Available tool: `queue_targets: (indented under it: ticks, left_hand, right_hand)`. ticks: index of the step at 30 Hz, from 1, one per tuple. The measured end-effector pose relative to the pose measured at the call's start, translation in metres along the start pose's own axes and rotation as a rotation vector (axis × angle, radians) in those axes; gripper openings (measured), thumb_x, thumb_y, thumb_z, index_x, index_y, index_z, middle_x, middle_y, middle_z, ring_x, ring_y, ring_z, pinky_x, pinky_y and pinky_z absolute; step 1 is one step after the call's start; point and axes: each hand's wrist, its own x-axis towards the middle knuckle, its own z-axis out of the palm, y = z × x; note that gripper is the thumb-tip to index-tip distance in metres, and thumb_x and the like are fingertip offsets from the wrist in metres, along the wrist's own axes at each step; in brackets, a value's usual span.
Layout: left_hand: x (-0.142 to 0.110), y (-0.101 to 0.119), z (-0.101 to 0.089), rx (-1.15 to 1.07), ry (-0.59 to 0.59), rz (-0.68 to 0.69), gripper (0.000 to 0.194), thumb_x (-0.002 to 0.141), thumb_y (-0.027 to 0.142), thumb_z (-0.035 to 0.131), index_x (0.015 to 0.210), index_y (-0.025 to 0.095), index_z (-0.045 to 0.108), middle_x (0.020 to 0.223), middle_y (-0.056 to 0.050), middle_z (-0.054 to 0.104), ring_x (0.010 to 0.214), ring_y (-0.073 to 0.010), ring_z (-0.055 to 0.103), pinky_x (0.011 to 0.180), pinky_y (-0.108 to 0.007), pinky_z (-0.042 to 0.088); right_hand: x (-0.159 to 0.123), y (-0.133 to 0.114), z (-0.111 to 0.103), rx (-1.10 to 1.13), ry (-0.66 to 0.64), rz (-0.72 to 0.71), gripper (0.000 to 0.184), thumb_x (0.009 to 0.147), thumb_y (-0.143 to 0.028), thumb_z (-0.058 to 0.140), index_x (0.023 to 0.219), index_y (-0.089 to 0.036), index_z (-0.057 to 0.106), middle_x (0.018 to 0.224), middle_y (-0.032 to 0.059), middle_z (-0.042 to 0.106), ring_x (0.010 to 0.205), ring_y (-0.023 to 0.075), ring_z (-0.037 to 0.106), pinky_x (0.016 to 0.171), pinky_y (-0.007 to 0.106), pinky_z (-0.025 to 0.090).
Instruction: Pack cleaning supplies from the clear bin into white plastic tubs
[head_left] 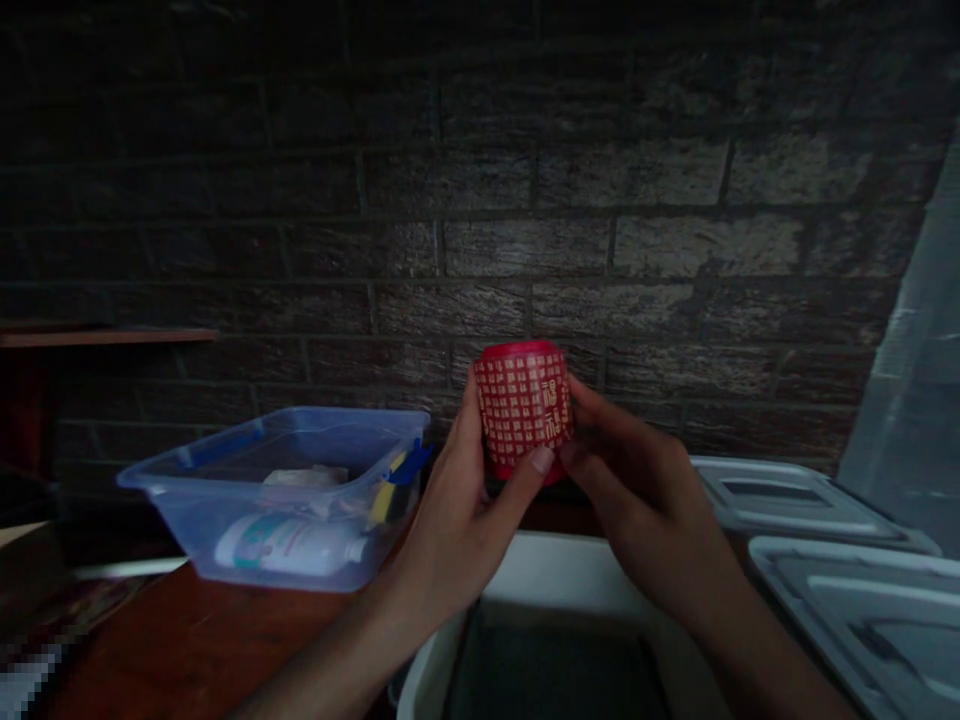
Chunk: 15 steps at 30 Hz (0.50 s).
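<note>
Between both hands is a red cylindrical container [519, 405] printed with rows of gold characters, held up in front of the brick wall. My left hand [465, 490] wraps its left side, with the thumb across the lower front. On the right, my right hand [637, 470] pinches the container's side, thumb near the bottom edge and fingers behind. The container looks roughly upright; its far side and the fingers behind it are hidden. Below the hands sits a white tub [555, 555] with a dark interior.
A clear blue plastic bin [262, 500] on the left holds a white bottle [292, 543] and other items, on a reddish-brown wooden surface [187, 640]. Grey lidded boxes [862, 600] stand at the right. A shelf edge [112, 338] juts out at the far left.
</note>
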Motion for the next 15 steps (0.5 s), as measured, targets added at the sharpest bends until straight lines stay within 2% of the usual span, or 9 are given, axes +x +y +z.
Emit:
queue_targets:
  ticks: [5,9,12,15]
  left_hand:
    - [0.0041,0.0024,0.0035,-0.102,0.01,-0.025,0.082,0.097,0.033,0.064,0.163,0.031,0.017,0.16,-0.007,0.044,0.143,-0.0288,0.046,0.121,-0.044,0.035]
    - [0.0039,0.0027,0.0057,-0.259,0.047,-0.078,0.074,0.096,0.035,0.064,0.16,0.028,0.028,0.153,-0.008,0.053,0.134,-0.0274,0.056,0.114,-0.042,0.043]
    - [0.0004,0.004,0.0053,-0.327,0.089,-0.109,0.065,0.094,0.039,0.065,0.153,0.024,0.041,0.152,-0.01,0.054,0.134,-0.0302,0.055,0.112,-0.043,0.045]
    - [-0.0039,0.0027,0.004,-0.343,0.099,-0.128,0.06,0.095,0.042,0.062,0.149,0.022,0.047,0.15,-0.01,0.056,0.138,-0.0329,0.052,0.113,-0.045,0.044]
  right_hand:
    - [-0.0005,0.0039,0.0003,0.003,-0.011,0.001,0.055,0.096,-0.024,0.062,0.15,-0.028,0.052,0.142,0.0044,0.064,0.118,0.0252,0.068,0.102,0.044,0.058]
    - [0.0001,0.0034,0.001,-0.035,-0.006,-0.043,0.056,0.095,-0.026,0.065,0.149,-0.028,0.053,0.138,0.0061,0.065,0.11,0.0244,0.07,0.095,0.042,0.062]
    - [-0.0006,-0.0004,0.0019,-0.071,-0.03,-0.038,0.057,0.095,-0.029,0.066,0.15,-0.029,0.052,0.138,0.0063,0.066,0.107,0.0237,0.071,0.095,0.041,0.061]
    - [-0.0019,-0.0031,0.0034,-0.068,-0.087,-0.007,0.059,0.097,-0.036,0.065,0.153,-0.031,0.047,0.144,0.0041,0.062,0.117,0.024,0.067,0.102,0.041,0.056]
